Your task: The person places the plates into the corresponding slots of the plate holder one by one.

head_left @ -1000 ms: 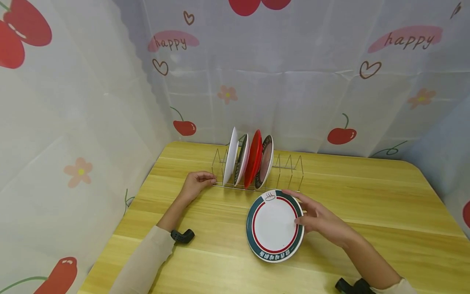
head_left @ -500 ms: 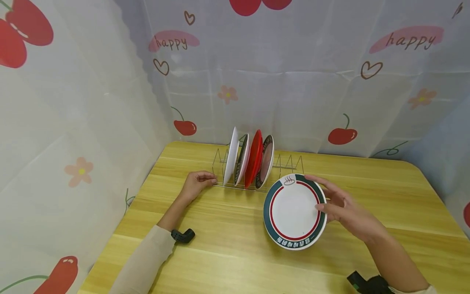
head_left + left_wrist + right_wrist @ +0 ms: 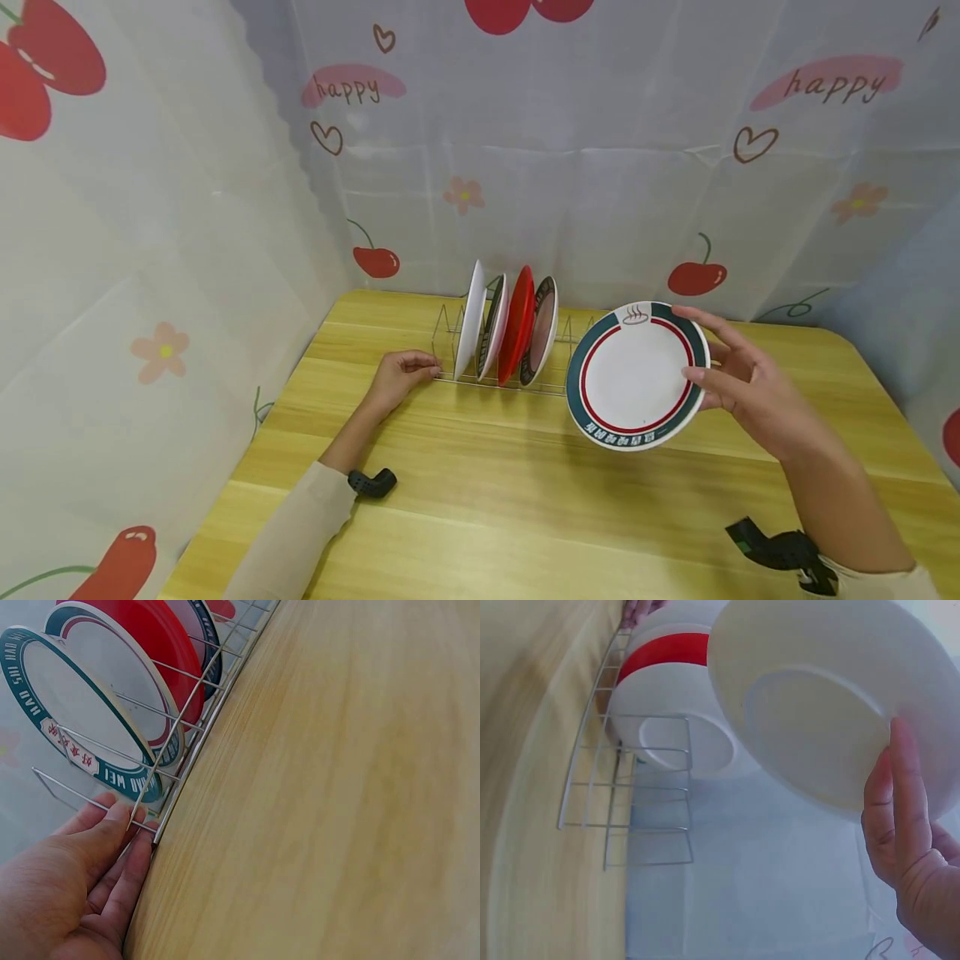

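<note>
My right hand (image 3: 750, 387) grips a white plate (image 3: 637, 375) with a green rim and a red ring by its right edge. The plate is raised above the table, in front of the rack's right end and hiding part of it. In the right wrist view its plain white underside (image 3: 817, 712) shows, with fingers spread against it. My left hand (image 3: 401, 383) pinches the left end of the wire plate rack (image 3: 169, 799). Standing on edge in that rack are a white plate (image 3: 470, 321), a green-rimmed plate (image 3: 492, 329), a red plate (image 3: 517, 325) and another dark-rimmed plate (image 3: 542, 329).
The rack stands on a wood-grain table (image 3: 450, 500) near its back edge. Behind it hangs a pale curtain (image 3: 570, 192) printed with cherries. Bare wire slots (image 3: 652, 825) lie right of the standing plates.
My right hand has lifted the green-rimmed plate up and to the right, from in front of the rack toward its right end. My left hand has stayed on the rack.
</note>
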Motion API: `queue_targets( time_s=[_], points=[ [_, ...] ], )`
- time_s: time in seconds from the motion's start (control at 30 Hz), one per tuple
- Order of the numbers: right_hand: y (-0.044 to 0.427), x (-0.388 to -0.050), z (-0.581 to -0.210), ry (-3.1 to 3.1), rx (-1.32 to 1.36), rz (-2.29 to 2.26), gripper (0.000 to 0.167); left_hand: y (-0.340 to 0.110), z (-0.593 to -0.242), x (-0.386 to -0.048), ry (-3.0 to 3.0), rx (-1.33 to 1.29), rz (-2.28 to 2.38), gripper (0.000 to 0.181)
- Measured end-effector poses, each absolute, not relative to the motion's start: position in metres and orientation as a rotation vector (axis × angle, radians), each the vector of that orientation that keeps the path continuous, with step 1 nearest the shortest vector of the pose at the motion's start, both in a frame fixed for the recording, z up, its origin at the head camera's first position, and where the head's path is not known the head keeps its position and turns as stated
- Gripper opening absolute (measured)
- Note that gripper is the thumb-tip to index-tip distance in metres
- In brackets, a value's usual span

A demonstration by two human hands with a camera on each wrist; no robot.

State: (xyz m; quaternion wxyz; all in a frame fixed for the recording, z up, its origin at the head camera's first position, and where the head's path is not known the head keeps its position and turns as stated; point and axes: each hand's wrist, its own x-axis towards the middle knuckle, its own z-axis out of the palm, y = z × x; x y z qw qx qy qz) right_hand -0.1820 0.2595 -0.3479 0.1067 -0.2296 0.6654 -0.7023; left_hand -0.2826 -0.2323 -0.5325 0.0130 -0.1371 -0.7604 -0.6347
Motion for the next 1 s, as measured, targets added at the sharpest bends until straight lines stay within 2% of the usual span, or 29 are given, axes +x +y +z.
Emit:
queue_targets(
  time_s=[0.47,1.0],
  points=[
    [0.241,-0.209,-0.33,2.171,-0.523,-2.099,0.065,-0.233,-0.533,-0.284,-2.375,-0.421,-1.987,0.017],
    [0.218,-0.243,-0.347,2.348,-0.445,-1.956,0.068,-0.233,-0.535,-0.283,-2.362,-0.428,-1.989,0.015]
  ],
)
